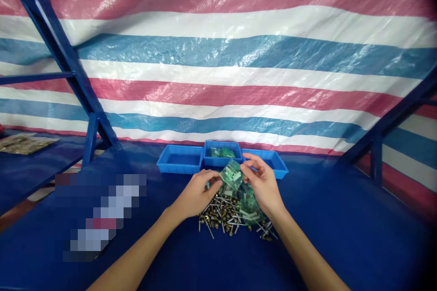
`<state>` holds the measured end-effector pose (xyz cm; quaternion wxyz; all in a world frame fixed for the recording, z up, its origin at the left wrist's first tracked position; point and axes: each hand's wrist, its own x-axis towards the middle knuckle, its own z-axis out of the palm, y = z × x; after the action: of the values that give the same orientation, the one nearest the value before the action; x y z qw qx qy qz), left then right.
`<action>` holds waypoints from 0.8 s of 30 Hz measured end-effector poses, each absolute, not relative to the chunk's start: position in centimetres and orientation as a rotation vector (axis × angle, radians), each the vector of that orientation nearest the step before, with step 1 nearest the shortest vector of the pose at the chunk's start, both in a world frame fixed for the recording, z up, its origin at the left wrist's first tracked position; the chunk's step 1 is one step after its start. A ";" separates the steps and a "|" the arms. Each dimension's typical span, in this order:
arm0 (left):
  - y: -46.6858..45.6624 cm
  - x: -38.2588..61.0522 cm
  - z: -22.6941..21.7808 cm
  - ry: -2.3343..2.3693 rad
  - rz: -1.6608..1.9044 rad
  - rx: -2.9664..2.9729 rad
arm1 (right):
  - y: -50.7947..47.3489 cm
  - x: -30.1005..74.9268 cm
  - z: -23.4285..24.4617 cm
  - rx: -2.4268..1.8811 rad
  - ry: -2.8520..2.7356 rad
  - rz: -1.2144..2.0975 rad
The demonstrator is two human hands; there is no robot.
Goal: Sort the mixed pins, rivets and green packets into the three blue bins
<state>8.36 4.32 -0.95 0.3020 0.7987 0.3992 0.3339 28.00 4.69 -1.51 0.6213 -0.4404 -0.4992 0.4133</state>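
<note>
A small clear greenish plastic bag (232,174) with pale pieces inside is held up between my hands. My left hand (200,193) pinches its left edge between thumb and fingers. At the opposite edge, my right hand (265,186) grips it with thumb and index finger, the other fingers loosely curled. Beneath lies a heap of small metal parts (221,213), brass-coloured at one end with silvery shafts, resembling rivets. More greenish bags (250,211) lie on the right side of the heap, partly hidden by my right hand.
Behind the heap stand three blue trays: a left one (179,170), a middle one (221,161) holding greenish bags, and a right one (282,170) partly covered by my hand. A blurred-out object (105,218) lies left on the blue table (218,268). Blue metal frames (82,84) flank the striped sheet (218,50).
</note>
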 end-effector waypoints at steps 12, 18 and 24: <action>5.2 8.1 -1.3 1.030 1.129 1.624 | 4.1 26.8 -2.3 -1.037 -1.371 0.834; 4.7 8.1 -0.5 0.989 1.179 1.682 | 3.9 26.6 -1.7 -1.019 -1.265 1.107; 4.5 8.0 -1.3 1.009 1.191 1.928 | 3.2 26.7 -0.7 -0.997 -1.201 0.728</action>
<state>7.97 4.53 -1.27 0.3242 0.7352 0.3848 0.4542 26.69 3.16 -0.73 0.6515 -0.4390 -0.5291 0.3208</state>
